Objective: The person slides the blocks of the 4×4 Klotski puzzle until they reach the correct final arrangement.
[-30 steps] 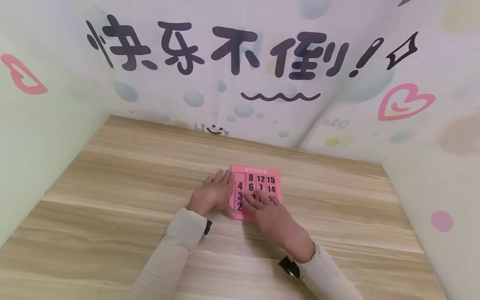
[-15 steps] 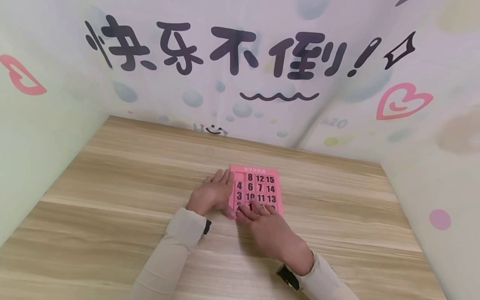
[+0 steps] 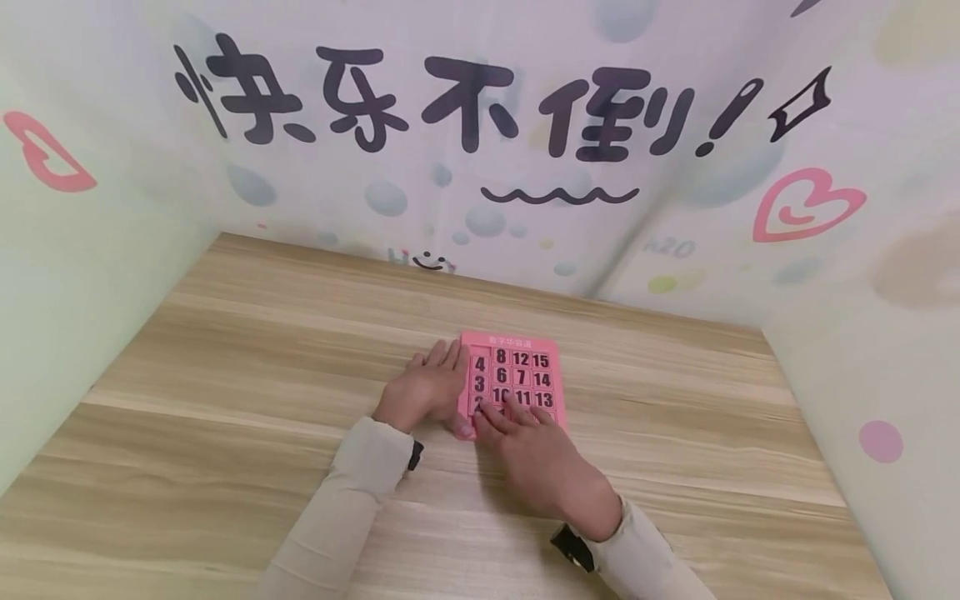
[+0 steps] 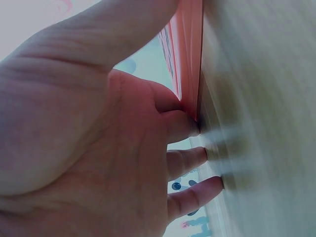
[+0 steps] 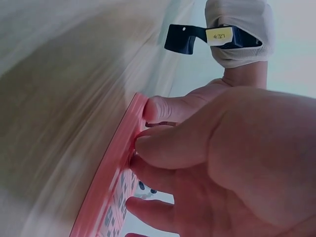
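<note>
A pink number slide puzzle point(image 3: 521, 368) with black-numbered square tiles lies flat on the table. My left hand point(image 3: 425, 388) rests along its left side, fingers extended and thumb at the near-left corner. In the left wrist view, its index finger point(image 4: 181, 124) is against the frame's edge and the other fingertips reach the tabletop. My right hand point(image 3: 542, 467) lies over the puzzle's near edge, its fingers on the lowest row and hiding part of it. One fingertip is at the 2 tile in the left column. A narrow gap shows above the 4 tile point(image 3: 480, 364).
The wood-grain table point(image 3: 247, 350) is bounded by a printed back wall point(image 3: 337, 200) with large black characters, plus pale walls at left and right. Black straps point(image 5: 219, 37) sit at both wrists over light sleeves point(image 3: 352, 475).
The right fingers drew back from the middle tiles to the near row. Since then the left column's tiles 4, 3 and 2 have slid away from me, narrowing the top-left gap. Left hand still.
</note>
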{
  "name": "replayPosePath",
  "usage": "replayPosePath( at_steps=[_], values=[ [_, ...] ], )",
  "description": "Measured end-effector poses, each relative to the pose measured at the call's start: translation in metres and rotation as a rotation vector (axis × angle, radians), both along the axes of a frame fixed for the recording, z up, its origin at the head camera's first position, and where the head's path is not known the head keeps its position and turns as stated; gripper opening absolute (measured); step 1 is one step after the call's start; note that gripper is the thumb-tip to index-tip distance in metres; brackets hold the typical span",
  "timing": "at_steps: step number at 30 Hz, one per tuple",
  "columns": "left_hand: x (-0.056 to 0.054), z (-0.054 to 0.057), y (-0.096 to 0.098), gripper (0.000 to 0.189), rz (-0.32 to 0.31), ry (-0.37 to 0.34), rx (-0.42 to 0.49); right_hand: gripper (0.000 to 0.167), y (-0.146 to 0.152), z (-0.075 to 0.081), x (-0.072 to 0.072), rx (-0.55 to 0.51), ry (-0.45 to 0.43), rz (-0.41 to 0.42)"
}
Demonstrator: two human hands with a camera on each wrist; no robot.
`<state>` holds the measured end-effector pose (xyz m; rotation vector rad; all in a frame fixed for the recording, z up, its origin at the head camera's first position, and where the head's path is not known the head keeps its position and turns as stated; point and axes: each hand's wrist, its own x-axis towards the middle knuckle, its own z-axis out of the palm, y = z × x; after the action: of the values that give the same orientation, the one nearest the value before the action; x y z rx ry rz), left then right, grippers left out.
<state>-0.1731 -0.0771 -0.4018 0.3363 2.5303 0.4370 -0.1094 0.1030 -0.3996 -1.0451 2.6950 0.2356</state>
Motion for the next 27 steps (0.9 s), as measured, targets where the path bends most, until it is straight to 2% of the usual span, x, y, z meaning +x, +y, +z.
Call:
replayPosePath(
  at_steps=[9, 17, 27],
  values=[
    [-0.001, -0.002, 0.001, 0.121, 0.015, 0.0, 0.009, 0.052, 0.0, 0.0, -0.01, 0.003, -0.011, -0.026],
    [0.0, -0.002, 0.0, 0.122, 0.013, 0.005, 0.014, 0.049, -0.001, -0.002, -0.015, -0.034, -0.015, -0.054],
    [0.0, -0.001, 0.001, 0.121, 0.025, -0.008, 0.022, 0.053, 0.004, -0.001, -0.019, -0.04, -0.033, -0.016]
  ],
)
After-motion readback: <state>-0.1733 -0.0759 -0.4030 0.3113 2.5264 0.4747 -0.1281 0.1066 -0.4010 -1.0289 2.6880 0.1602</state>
